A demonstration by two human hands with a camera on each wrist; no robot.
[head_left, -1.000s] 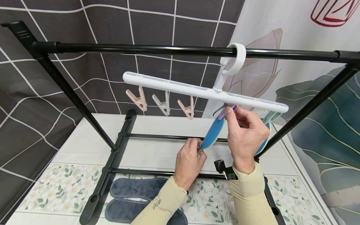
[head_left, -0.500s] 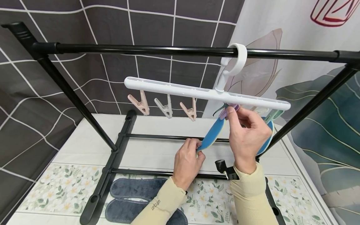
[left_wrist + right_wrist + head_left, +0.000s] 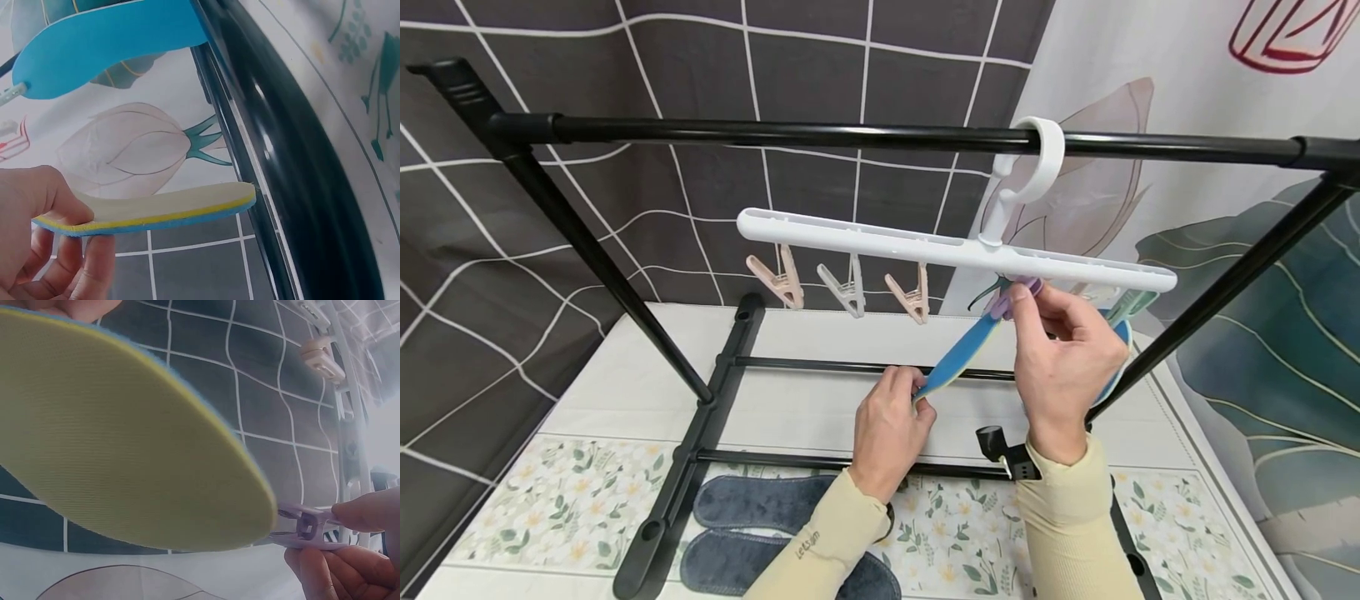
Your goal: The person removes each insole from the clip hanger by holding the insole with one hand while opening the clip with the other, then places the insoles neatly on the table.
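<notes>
We see a black clothes rack, and over its top rail [image 3: 775,132] hooks a white hanger [image 3: 880,242], tilted so its right end sits lower. Along the left part of the hanger dangle a pink peg [image 3: 784,279], a grey peg [image 3: 848,290] and another pink peg [image 3: 913,297]. At the right end, a green peg [image 3: 1131,307] stands close above a second blue insole [image 3: 112,47]; in the head view our right hand [image 3: 1067,367] blocks much of that one.

Behind everything hangs a dark cloth with white grid lines [image 3: 805,83], with a pale patterned cloth [image 3: 1210,100] to the right. On the flowered floor [image 3: 568,508] below lies a pair of grey fuzzy soles [image 3: 760,502], partly covered by our left sleeve [image 3: 820,542]. The rack's lower bars [image 3: 775,457] cross above the floor, one passing behind our left wrist.

The blue insole [image 3: 958,358] slants under the hanger between our hands, which are apart. Our left hand [image 3: 891,433] pinches its lower end, thumb on the pale face. Our right hand pinches the purple peg [image 3: 306,528] at the insole's upper tip; the two touch, but we cannot tell how firmly the peg bites
</notes>
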